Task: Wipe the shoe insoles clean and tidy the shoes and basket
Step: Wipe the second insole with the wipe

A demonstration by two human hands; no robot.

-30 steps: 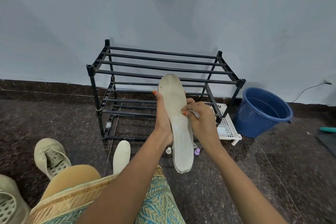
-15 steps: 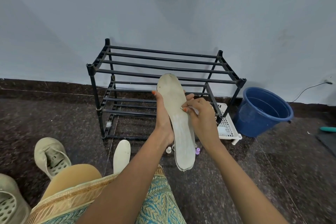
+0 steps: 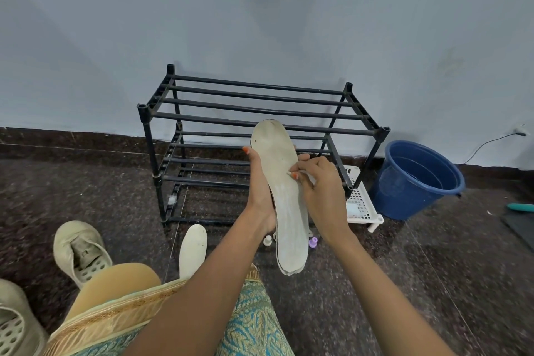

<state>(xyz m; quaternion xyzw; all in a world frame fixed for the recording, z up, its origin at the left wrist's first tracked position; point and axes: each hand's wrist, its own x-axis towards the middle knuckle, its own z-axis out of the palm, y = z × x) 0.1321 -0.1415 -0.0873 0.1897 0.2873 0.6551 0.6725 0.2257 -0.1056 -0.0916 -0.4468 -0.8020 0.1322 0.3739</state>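
Centre of frame: left hand (image 3: 261, 196) is wrapped round the edge of the insole (image 3: 284, 196), toe end up, heel hanging free above the floor. Over the last sec the right hand (image 3: 320, 191) has crept a bit up the insole twd the toe, fingers pinched on something small and white – prob a wipe, too small to tell for sure – pressed on the insole's right edge. So wiping is in progress w/ the heel half seemingly covered, toe half likely next; insole itself has barely shifted. Second insole (image 3: 193, 248) lies on the floor lower left of centre, beside the knee; one shoe (image 3: 79, 248) at left, another shoe (image 3: 14, 324) cut off at the bottom-left corner. White basket (image 3: 359, 202) sits right of centre, tucked against the black rack (image 3: 260, 124), w/ the blue bucket (image 3: 416, 179) just beside it. Rack bars stand close behind the insole's toe, so little room fwd; floor at lower right is open
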